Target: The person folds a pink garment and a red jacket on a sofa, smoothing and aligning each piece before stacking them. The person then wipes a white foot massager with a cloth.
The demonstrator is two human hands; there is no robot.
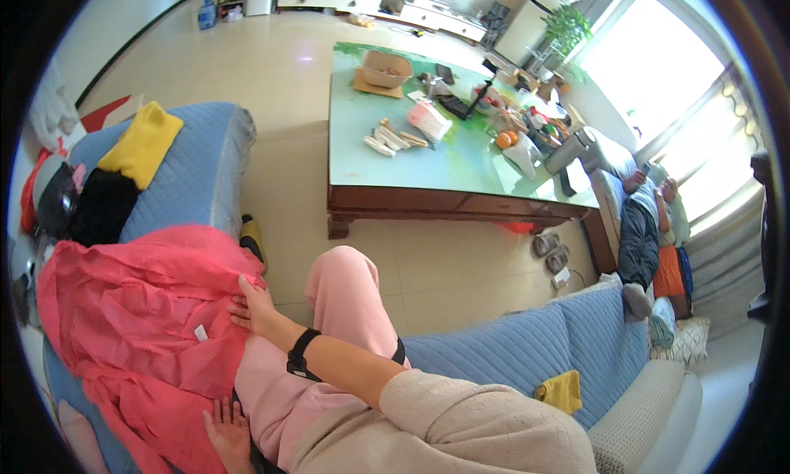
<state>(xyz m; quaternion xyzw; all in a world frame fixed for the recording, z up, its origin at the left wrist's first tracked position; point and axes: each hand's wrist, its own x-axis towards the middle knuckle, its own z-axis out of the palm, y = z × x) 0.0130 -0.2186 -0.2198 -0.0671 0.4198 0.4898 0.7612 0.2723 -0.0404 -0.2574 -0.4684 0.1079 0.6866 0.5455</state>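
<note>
A crumpled coral-pink garment (142,295) with a small white tag (200,332) is spread over the blue quilted sofa on my left. My right hand (254,307), with a black band on the wrist, rests on the garment's near edge, thumb and fingers apart. Lower down, my left hand (228,434) lies palm up beside the cloth, its fingers spread and nothing in them. Beyond the garment lie a black fuzzy cloth (103,207) and a yellow cloth (143,144) on the sofa seat (197,165).
A glass-topped coffee table (382,165) ahead bears a bin (386,70), oranges (506,139) and a steel flask (569,150). A person (645,221) reclines at the far right. Grey shoes (551,252) stand on the floor. A mustard cloth (559,392) lies on the sofa to my right.
</note>
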